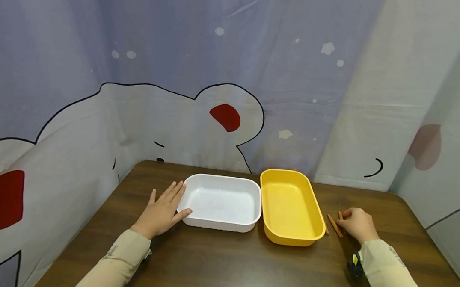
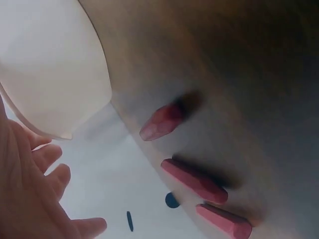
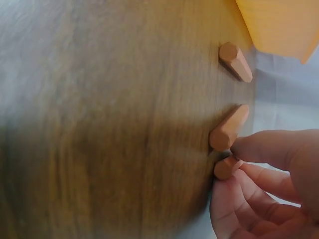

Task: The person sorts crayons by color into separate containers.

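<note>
My left hand (image 1: 161, 212) lies with spread, straight fingers at the left rim of a white rectangular tray (image 1: 220, 225); its thumb and fingertips overlap the rim. In the left wrist view three reddish faceted sticks (image 2: 194, 180) lie on the table near the white tray; they do not show in the head view. On the right, my right hand (image 1: 359, 225) pinches one orange faceted stick (image 3: 225, 169) between thumb and fingers, low at the tabletop. Beside it lies a second orange stick (image 3: 228, 130), and a third orange stick (image 3: 235, 60) is nearer the yellow tray (image 1: 292, 240).
Both trays stand side by side on the brown wooden table (image 1: 224, 271), the yellow one right of the white one. A printed curtain (image 1: 294, 78) hangs close behind the table's back edge and along its sides.
</note>
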Motion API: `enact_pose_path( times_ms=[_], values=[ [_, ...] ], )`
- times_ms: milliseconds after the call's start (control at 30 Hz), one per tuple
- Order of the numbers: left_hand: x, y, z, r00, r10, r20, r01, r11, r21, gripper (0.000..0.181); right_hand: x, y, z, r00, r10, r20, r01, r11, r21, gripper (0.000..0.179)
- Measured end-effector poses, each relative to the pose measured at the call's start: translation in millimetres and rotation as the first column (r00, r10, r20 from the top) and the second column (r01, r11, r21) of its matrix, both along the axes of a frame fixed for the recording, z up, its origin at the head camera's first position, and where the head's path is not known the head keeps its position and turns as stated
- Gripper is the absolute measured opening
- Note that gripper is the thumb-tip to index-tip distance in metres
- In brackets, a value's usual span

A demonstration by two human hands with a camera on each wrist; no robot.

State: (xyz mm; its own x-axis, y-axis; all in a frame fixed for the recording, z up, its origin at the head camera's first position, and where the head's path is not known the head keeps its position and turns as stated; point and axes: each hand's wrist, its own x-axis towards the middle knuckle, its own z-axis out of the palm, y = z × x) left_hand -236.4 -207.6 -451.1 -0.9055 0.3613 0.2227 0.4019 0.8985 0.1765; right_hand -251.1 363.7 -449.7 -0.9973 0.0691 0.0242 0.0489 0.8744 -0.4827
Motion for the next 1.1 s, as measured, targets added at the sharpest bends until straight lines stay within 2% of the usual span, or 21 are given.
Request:
enact_pose_path(
  times_ms=[367, 800, 1100],
  values=[
    [-0.2, 1.8, -3.9, 1.000, -0.012, -0.014, 0.012, 1.000, -0.014, 0.081, 0.8, -0.1, -2.6, 1.000, -0.013, 0.000, 0.013, 0.999, -0.040, 0.033],
    [0.1, 1.2, -5.4, 1.000, -0.011, -0.009, 0.011, 1.000, -0.001, 0.082, 1.5, -2.6, 6.3, 0.999, -0.037, -0.025, 0.034, 0.994, -0.100, 0.034],
    [-0.1, 1.6, -6.4, 1.000, -0.017, -0.007, 0.017, 1.000, 0.006, 0.082, 8.9, -8.4, 15.9, 0.998, -0.038, -0.053, 0.026, 0.978, -0.207, 0.036]
  ],
)
